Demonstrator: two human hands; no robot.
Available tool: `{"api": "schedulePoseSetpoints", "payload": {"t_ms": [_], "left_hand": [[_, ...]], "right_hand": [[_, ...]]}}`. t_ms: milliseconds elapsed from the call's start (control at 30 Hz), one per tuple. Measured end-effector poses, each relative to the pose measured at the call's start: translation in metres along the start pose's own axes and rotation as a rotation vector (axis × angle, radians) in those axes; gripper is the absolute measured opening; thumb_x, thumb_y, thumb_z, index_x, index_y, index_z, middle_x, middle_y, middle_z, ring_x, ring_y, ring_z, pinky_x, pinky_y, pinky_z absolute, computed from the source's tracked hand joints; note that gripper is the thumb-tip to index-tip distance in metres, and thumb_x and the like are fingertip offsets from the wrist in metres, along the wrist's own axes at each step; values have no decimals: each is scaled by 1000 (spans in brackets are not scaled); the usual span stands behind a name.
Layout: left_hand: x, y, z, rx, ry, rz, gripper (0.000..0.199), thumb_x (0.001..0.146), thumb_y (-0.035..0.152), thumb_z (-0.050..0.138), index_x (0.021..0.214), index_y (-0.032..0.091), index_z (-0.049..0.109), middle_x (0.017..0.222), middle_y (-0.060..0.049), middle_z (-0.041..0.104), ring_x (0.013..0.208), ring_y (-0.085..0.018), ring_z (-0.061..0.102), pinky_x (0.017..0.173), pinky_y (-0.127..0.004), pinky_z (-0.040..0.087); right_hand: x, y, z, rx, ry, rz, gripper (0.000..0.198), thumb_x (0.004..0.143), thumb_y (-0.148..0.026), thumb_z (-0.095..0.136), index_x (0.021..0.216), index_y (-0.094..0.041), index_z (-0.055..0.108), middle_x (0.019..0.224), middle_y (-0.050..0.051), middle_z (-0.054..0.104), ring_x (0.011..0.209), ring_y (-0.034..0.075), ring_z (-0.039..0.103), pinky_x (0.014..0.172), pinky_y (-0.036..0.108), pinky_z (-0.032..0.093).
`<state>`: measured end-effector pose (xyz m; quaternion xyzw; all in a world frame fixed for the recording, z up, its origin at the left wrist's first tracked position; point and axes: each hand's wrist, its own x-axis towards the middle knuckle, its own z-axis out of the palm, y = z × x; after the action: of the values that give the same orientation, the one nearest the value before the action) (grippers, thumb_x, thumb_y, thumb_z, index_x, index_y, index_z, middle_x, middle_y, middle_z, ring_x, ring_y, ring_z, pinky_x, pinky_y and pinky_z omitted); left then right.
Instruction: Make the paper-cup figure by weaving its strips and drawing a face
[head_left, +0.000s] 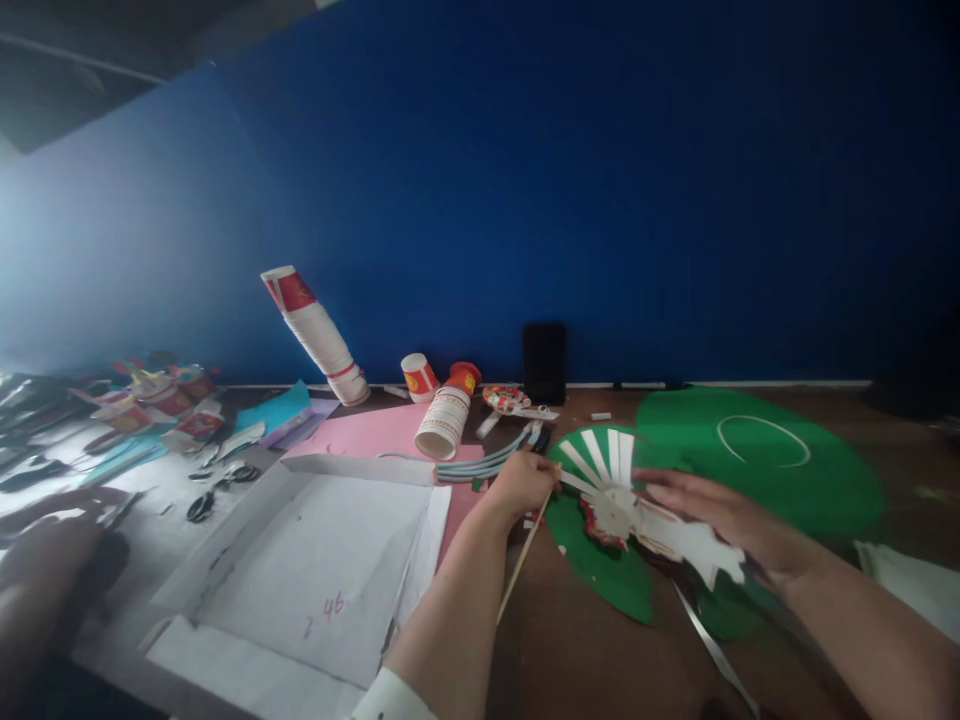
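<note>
Pinching thin stick (pixel 525 555), left hand (pixel 521 485) grip closed; right hand (pixel 712 515) flat, open on paper fan (pixel 611 490).

A thin wooden stick (pixel 525 555) is pinched in the left hand (pixel 521 485), just at nine o'clock of a cut paper cup (pixel 616 510) fanned into white strips. The cup is pressed flat under the right hand (pixel 712 515) on green paper (pixel 600 575). A stack of paper cups (pixel 315 335) is seen leaning at eleven o'clock, against the blue wall (pixel 600 180).
</note>
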<state>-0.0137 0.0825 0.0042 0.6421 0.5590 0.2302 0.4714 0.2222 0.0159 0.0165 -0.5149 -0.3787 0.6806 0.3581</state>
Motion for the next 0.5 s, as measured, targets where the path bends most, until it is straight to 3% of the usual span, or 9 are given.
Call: {"api": "schedulePoseSetpoints", "payload": {"t_ms": [133,233,333,400,500], "left_hand": [[-2,-1,-1,-76,7,-21,19,77,21,55,59,17,61,46,4,43,41,-11,41,45,-23,31],[-3,-2,-1,-102,-20,-10,19,76,22,58,57,17,59,44,4,44,39,-10,40,44,-23,29],[-4,-2,0,-106,-45,5,20,76,21,58,56,17,57,43,5,41,38,-10,38,44,-22,27],[-5,-2,0,-86,-57,23,20,76,20,58,57,16,57,43,5,40,39,-9,37,44,-22,26],[-6,-1,1,-46,-74,26,19,77,22,56,59,16,58,43,6,39,40,-9,36,45,-22,25]], "right_hand": [[-6,-6,0,148,-90,-41,43,87,-50,55,119,-24,66,110,11,74,98,27,71,84,37,54],[-7,-7,0,159,-179,-93,52,90,-58,45,120,-22,67,102,12,74,87,26,72,76,36,55],[-2,-7,4,159,-209,-59,53,91,-59,43,117,-20,67,88,9,74,80,23,72,74,36,55],[5,-8,9,92,-148,-33,48,90,-56,47,110,-19,69,87,9,74,79,22,72,75,36,55],[20,-12,12,-258,-35,-129,39,86,-51,52,96,-19,72,89,8,75,83,21,71,80,36,54]]}}
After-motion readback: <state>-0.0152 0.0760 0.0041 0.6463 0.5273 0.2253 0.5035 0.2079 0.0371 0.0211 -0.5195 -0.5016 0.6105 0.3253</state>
